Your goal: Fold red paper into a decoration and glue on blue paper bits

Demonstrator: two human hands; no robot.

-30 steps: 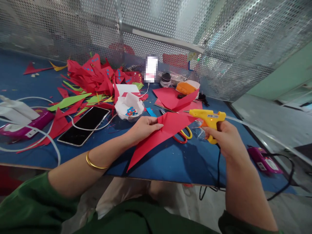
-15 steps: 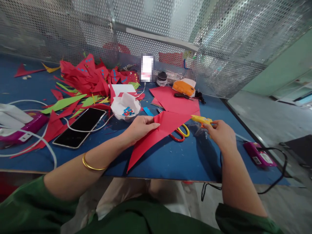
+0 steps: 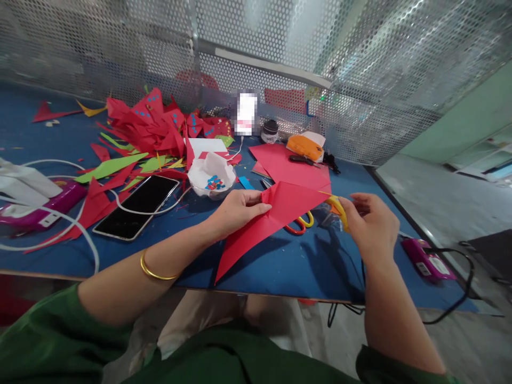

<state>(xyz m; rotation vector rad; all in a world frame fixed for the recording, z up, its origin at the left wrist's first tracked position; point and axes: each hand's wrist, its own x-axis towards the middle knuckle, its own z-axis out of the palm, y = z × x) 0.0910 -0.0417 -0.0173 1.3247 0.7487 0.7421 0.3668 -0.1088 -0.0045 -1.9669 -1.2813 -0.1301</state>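
The left hand (image 3: 236, 210) pinches the folded red paper (image 3: 272, 213) with its fingers, holding it just above the blue counter (image 3: 304, 266). The right hand (image 3: 374, 226) wraps its fingers around a yellow glue gun (image 3: 340, 209), tip touching the paper's right corner. Scissors (image 3: 300, 224) lie beneath.

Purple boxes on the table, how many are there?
2: one purple box at the table's left edge under white cables, another near the right edge beside the right hand.
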